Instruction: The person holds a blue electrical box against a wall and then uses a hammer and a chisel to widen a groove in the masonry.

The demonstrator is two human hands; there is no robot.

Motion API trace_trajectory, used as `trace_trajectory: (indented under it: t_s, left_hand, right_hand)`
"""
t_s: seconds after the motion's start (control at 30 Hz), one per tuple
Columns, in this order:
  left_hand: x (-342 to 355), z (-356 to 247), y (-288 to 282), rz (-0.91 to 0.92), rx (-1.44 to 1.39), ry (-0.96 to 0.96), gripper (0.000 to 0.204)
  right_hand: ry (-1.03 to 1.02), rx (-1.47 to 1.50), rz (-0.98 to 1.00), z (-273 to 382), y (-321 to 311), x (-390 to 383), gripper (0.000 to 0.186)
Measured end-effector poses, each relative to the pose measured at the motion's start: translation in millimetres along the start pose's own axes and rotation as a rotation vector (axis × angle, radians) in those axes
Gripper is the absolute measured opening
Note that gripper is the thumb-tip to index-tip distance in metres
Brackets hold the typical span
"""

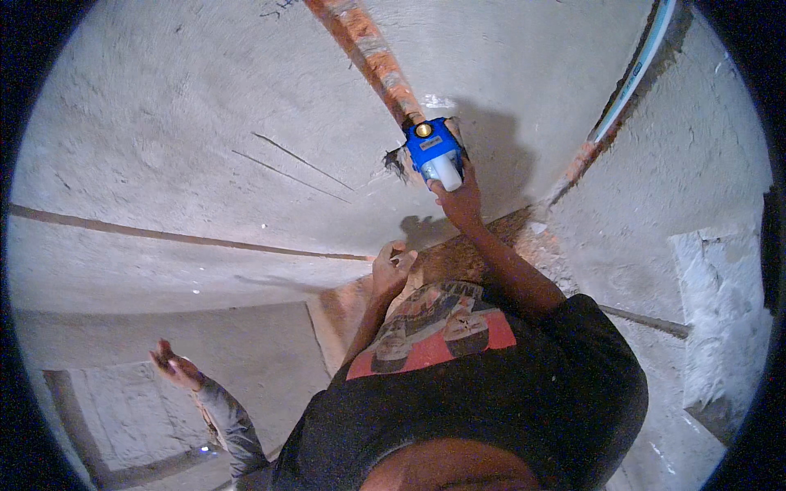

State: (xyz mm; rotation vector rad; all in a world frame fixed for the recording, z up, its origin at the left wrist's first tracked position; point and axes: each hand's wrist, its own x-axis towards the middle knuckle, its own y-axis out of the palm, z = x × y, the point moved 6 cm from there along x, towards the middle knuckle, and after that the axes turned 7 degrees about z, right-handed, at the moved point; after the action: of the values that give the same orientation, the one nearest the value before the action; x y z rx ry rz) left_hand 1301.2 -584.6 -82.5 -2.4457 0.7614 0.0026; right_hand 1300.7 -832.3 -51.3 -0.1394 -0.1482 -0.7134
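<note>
Right hand: grasping the blue box from below and from its right side, fingers around the lower end.
Blue box: at the wall, at the lower end of the brick-red channel; slightly tilted. Brass fitting near its top, white cylinder at its lower part.
Box edges: ragged dark plaster just beside the left edge; forearm close below right. Whether the back touches the wall, cannot tell.
Left hand: below and left of the box, apart from it, fingers bent; whether it pinches something small, cannot tell.
Black shirt: fills the lower middle, below both hands.
Room around box: bare grey wall to the left and upper right; shadow falls right of the box.
Brick-red channel: runs from the box to the top edge of view.
Scored lines: left of the box, sloping.
Long groove: from the far left to near the left hand.
Pale blue pipe: in a cut, upper right, well apart from the box.
Co-worker's hand: raised, grey sleeve, lower left, well away.
White patch: far right.
Count: box 1; brass fitting 1; white cylinder 1; scored lines 2; pipe 1; co-worker's hand 1.
</note>
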Motion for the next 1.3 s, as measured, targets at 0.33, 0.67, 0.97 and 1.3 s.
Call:
trace_trajectory:
  t_s: [0.33, 0.67, 0.97, 1.3]
  left_hand:
    - [3, 3, -14, -0.044, 0.085, -0.017, 0.042]
    - [17, -31, -6, -0.030, 0.060, 0.070, 0.043]
    - [45, -54, -10, 0.021, 0.090, 0.114, 0.052]
    - [84, -180, -11, -0.060, 0.073, 0.339, 0.080]
  right_hand:
    - [0.031, -0.138, -0.029, 13, -3, -4, 0.072]
    - [-0.072, -0.190, -0.116, 28, -3, -8, 0.075]
    - [-0.025, -0.132, -0.053, 10, 0, -3, 0.071]
    - [0.040, 0.056, 0.015, -9, 5, 5, 0.081]
